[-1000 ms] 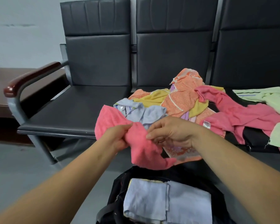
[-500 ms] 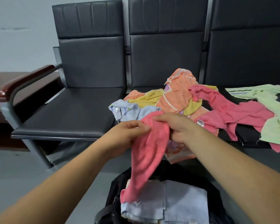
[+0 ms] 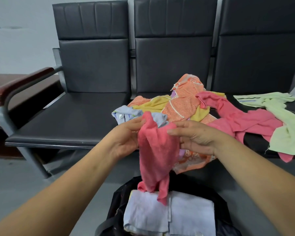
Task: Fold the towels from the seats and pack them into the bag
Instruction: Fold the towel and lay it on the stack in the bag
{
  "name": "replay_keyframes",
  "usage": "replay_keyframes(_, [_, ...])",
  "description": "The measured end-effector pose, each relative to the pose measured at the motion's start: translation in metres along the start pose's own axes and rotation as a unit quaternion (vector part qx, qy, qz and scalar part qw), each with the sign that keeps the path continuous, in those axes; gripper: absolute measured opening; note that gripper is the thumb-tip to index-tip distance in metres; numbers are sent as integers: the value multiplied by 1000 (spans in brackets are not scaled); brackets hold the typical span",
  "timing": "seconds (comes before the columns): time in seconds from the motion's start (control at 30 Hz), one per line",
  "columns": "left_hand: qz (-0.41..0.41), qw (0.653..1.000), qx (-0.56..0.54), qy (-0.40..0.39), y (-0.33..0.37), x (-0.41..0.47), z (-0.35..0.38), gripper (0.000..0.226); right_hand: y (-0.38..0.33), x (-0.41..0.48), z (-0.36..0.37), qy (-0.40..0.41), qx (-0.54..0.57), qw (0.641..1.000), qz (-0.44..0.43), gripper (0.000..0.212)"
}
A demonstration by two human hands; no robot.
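Note:
A small pink towel (image 3: 156, 150) hangs in front of me, its lower end dangling over the black bag (image 3: 119, 200). My left hand (image 3: 126, 135) pinches its top left corner. My right hand (image 3: 196, 137) holds its right edge with fingers fairly straight. Inside the bag lie folded pale blue towels (image 3: 170, 213). On the middle seat is a heap of towels: orange (image 3: 186, 99), yellow (image 3: 153, 104), pale blue (image 3: 126, 114). A second pink towel (image 3: 242, 120) and a light green towel (image 3: 283, 126) sprawl across the right seat.
A row of three black padded seats (image 3: 71, 120) stands against a pale wall, with a wood-topped armrest (image 3: 22, 80) at the left end. The left seat holds nothing. A dark brown table (image 3: 0, 86) sits far left. Grey floor lies below.
The pink towel was bunched between both hands; it has since unrolled and now hangs long over the bag. My hands have moved slightly apart along its top edge.

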State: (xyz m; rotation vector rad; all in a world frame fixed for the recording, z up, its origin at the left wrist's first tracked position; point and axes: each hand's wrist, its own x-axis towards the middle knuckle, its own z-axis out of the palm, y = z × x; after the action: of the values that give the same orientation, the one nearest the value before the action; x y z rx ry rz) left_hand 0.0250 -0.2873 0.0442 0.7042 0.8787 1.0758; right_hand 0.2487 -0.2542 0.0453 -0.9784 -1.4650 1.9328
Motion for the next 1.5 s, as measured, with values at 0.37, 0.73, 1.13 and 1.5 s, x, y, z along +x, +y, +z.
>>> replay_keyframes(0.37, [-26,999,-3,-47,0,0,5,21,7,3,4,38,179,980,81,47])
replay_keyframes(0.73, [11,959,284,-2,-6,5,-16,29,-10,-15,-35,134,83,985,-76,18])
replay_keyframes(1.13, [172,859,481,32,9,-3,-9,11,3,-20,-45,190,12,981,33,12])
replay_keyframes(1.5, [166,655,735,53,13,9,-29,52,16,-11,-60,333,3,943,-15,17])
